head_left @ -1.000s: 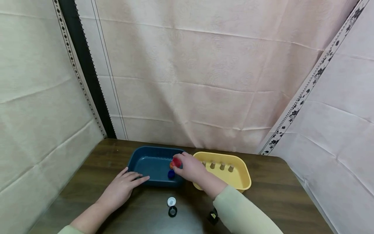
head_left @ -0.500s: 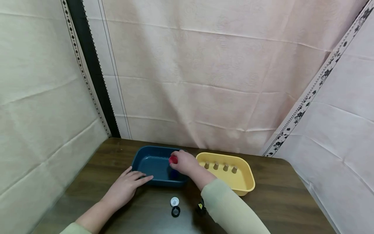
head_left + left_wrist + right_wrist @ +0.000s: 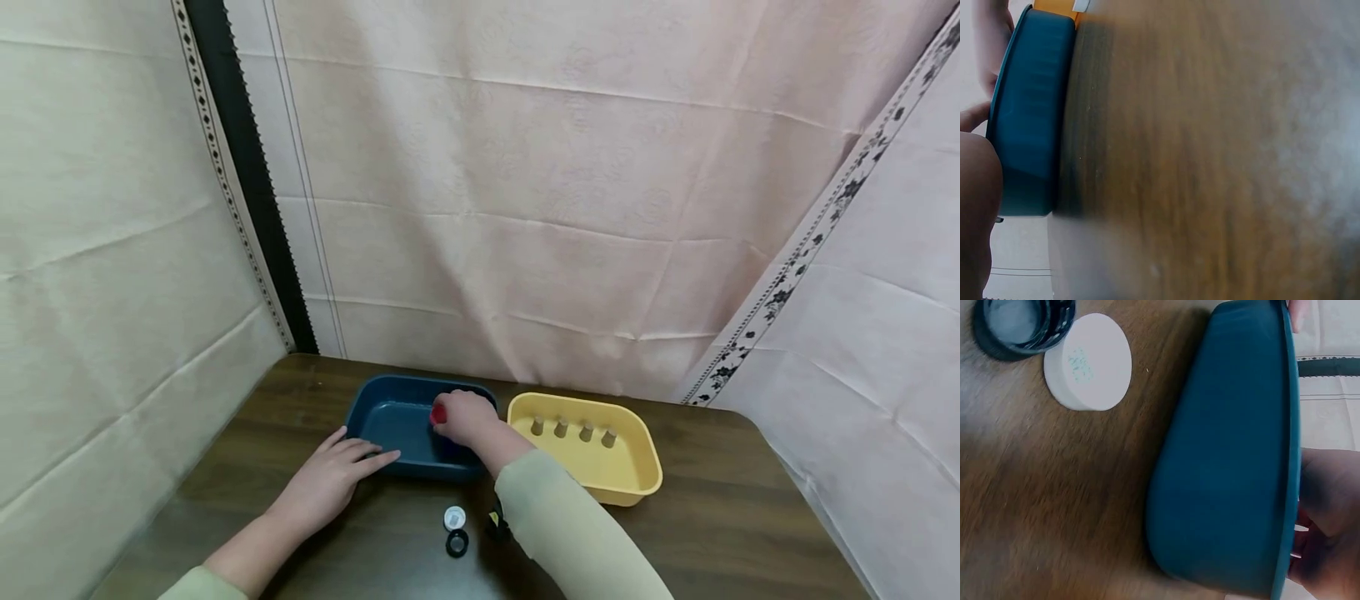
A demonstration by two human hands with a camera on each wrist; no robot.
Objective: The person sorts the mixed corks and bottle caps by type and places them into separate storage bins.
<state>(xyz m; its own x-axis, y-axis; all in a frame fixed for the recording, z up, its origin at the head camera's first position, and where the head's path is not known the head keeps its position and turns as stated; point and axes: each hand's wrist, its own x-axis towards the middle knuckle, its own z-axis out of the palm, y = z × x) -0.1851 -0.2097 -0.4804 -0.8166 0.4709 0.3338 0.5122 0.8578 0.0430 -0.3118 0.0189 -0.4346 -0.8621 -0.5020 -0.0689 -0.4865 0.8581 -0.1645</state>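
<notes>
My right hand (image 3: 467, 419) is inside the right part of a blue plastic tray (image 3: 397, 426). It pinches a red round cap (image 3: 438, 414) between thumb and fingers; in the right wrist view (image 3: 1335, 512) the tray's wall hides the cap. Whatever lies beneath this hand is hidden. My left hand (image 3: 322, 487) rests at the tray's near left edge, fingers straight. On the table in front of the tray lie a white cap (image 3: 454, 517) and, touching or nearly touching it, a black screw cap (image 3: 457, 543).
A yellow tray (image 3: 633, 458) stands just right of the blue one, with several short brown pegs (image 3: 587, 432) in a row. A small black object with a yellow mark (image 3: 496, 520) is partly behind my right sleeve. White cloth (image 3: 480, 208) hangs behind the wooden table (image 3: 720, 500).
My right hand has moved left and lower into the blue tray, carrying the red cap. Orange and blue pieces seen there earlier are now hidden. The view has shifted slightly; my left hand stays put.
</notes>
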